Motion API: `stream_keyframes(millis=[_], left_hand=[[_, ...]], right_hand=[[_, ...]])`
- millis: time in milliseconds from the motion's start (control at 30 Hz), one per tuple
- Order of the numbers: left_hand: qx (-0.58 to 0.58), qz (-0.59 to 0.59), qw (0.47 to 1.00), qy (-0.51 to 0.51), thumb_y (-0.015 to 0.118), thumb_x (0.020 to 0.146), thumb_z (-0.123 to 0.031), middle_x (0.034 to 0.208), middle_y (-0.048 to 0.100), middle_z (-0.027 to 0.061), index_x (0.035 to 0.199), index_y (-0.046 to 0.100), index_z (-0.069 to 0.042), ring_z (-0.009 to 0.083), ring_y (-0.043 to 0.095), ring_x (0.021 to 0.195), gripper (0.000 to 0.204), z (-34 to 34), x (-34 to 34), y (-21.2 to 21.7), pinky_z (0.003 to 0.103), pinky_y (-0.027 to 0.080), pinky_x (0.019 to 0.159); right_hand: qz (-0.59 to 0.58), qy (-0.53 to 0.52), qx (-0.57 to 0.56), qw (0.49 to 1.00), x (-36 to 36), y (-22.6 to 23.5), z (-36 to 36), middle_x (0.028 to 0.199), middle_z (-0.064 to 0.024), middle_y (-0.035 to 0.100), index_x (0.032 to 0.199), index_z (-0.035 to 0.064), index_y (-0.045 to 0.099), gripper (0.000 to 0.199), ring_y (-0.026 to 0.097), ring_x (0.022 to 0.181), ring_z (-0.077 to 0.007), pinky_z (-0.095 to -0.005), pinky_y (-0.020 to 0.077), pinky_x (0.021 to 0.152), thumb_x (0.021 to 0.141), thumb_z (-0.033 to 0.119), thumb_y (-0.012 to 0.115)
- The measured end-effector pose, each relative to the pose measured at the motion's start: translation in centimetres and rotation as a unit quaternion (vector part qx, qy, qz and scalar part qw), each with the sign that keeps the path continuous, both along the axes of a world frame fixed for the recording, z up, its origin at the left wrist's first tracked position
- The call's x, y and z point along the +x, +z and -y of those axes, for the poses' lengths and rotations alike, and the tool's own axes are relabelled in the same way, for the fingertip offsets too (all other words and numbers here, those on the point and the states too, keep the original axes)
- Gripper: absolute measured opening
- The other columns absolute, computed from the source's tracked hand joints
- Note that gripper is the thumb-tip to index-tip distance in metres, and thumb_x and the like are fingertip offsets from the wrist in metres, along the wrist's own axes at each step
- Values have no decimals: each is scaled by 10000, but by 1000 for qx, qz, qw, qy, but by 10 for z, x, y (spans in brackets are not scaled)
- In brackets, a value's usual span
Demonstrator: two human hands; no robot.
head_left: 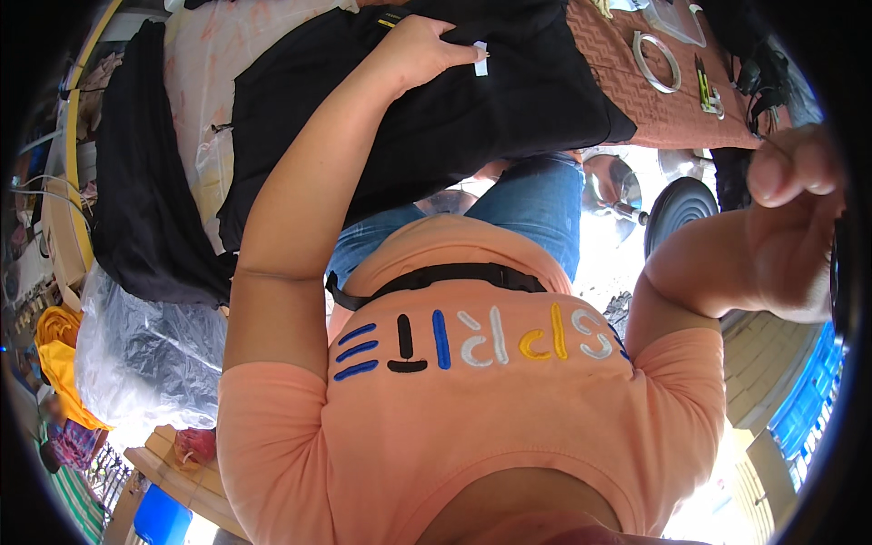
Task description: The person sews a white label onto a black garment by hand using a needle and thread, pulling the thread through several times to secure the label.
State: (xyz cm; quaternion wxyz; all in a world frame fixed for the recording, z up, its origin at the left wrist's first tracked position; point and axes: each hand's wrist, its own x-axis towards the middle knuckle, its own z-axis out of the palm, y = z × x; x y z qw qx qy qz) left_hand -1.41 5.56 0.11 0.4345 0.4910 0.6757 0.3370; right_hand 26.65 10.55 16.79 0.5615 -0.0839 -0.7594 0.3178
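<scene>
My left hand (420, 53) rests back-up on a black garment (509, 100) spread across the table edge and my lap. Its thumb reaches sideways onto a small white tag (480, 60), apart from the forefinger. The other fingertips are partly hidden. Just beyond the knuckles, a dark label with yellow marks (391, 18) shows on the cloth. My right hand (797, 213) is raised close to the right rim, away from the garment. Its fingers are loosely bent, with nothing visible between them; the dark rim cuts part of it off.
A rust-coloured patterned cloth (627, 123) covers the table at the right. On it lie a roll of white tape (656, 62) and a small yellow-green tool (703, 86). More black fabric (136, 182) hangs at the left, above a clear plastic bag (145, 350). A round black seat (679, 213) stands below.
</scene>
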Motion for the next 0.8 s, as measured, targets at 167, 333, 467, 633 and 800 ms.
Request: stream_keyframes(millis=[167,333,467,633,800], left_hand=[[-4,56,998,-6,778,697,-347,1098,623,218,1173,537,134,236,613,1013,718,5,4,17,294,444,908],[-2,37,996,84,785,693,-360,1126,614,203,1204,521,121,230,600,1037,750,5,8,2,297,420,942],[-57,98,992,55,787,692,-352,1119,623,175,1197,547,85,218,596,1038,710,1,0,20,290,412,947],[-48,100,994,17,785,694,-346,1086,644,121,1163,597,22,187,602,1007,625,5,0,23,275,421,920],[-35,80,996,8,785,695,-344,1059,654,110,1145,614,9,179,612,978,597,6,-3,17,275,431,902]], right_hand=[[107,94,-259,955,-54,-61,8,926,-137,635,937,4,627,108,629,744,-167,-251,515,691,836,-27,606],[137,70,-401,903,-79,-164,8,853,-13,662,917,10,675,105,603,700,-72,-193,487,668,818,46,680],[192,-3,-372,908,-83,-181,8,814,4,635,899,23,698,107,598,682,-73,-201,476,659,799,59,695],[220,-35,-328,918,-82,-181,7,779,-4,603,897,49,707,119,603,713,-87,-212,472,684,778,58,698],[218,-33,-327,919,-83,-182,8,772,-8,600,895,53,708,125,604,736,-92,-216,472,699,771,58,697]])
